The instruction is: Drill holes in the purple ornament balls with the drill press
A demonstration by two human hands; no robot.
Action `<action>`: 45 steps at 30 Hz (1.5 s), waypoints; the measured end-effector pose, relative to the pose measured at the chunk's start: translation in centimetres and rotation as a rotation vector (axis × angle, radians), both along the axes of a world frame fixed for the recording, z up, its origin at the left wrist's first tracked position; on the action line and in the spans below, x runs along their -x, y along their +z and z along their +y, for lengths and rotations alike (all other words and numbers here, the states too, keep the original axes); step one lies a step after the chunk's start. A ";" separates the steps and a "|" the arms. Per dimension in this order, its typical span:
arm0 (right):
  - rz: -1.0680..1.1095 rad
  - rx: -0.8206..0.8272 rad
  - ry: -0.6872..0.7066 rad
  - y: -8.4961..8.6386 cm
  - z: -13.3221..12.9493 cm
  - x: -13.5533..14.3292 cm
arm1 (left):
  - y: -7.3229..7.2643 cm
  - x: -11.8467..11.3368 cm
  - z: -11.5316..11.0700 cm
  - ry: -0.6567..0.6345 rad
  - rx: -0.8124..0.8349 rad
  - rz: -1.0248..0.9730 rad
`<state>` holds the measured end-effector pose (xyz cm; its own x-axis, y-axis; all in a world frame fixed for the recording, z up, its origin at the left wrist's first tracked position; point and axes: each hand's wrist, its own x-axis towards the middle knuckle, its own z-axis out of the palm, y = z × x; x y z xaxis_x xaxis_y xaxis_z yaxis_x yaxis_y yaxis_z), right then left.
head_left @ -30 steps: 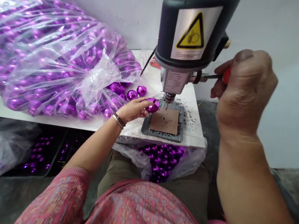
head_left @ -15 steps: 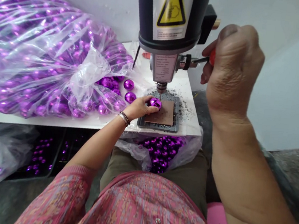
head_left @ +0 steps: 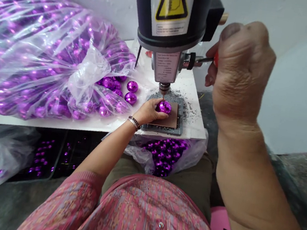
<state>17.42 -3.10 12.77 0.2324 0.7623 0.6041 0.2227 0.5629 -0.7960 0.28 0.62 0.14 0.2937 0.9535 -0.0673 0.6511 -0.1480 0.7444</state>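
Note:
A shiny purple faceted ball (head_left: 164, 107) is pinched between the thumb and fingers of my left hand (head_left: 149, 111). It sits over a brown board (head_left: 169, 121) on the grey base (head_left: 181, 115) of a drill press (head_left: 167, 62), right under the drill chuck (head_left: 164, 88). My right hand (head_left: 242, 72), raised at the right, is wrapped round the red knob (head_left: 216, 59) of the press lever (head_left: 205, 60). Two loose purple balls (head_left: 130, 98) lie on the white table left of the base.
A big clear bag of purple balls (head_left: 45, 51) covers the left of the white table (head_left: 112, 124). Dark shavings (head_left: 188, 110) lie around the base. An open bag of purple balls (head_left: 165, 154) hangs below the table edge. Dark trays (head_left: 42, 157) stand lower left.
My left hand has moved slightly right with the purple ball, which is now more squarely under the chuck. My right hand stays on the lever knob. The view has shifted a little.

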 end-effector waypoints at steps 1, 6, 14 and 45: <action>0.004 0.001 0.005 -0.2 -0.1 -0.1 | -0.1 0.1 0.0 0.003 0.004 -0.016; -0.061 -0.011 -0.053 -1.9 -1.2 -0.5 | -0.5 0.4 0.0 -0.018 -0.015 -0.072; -0.084 -0.058 -0.115 -3.8 -1.6 -0.2 | -0.7 0.3 0.0 -0.024 -0.020 -0.072; -0.084 -0.022 -0.182 -0.2 1.7 -0.5 | -1.1 0.3 -2.0 0.054 -0.085 -0.051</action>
<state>17.91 -1.39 12.56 0.3132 0.6988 0.6432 0.3870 0.5245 -0.7583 -0.06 -1.34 -0.96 0.2424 0.9698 0.0278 0.6214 -0.1772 0.7632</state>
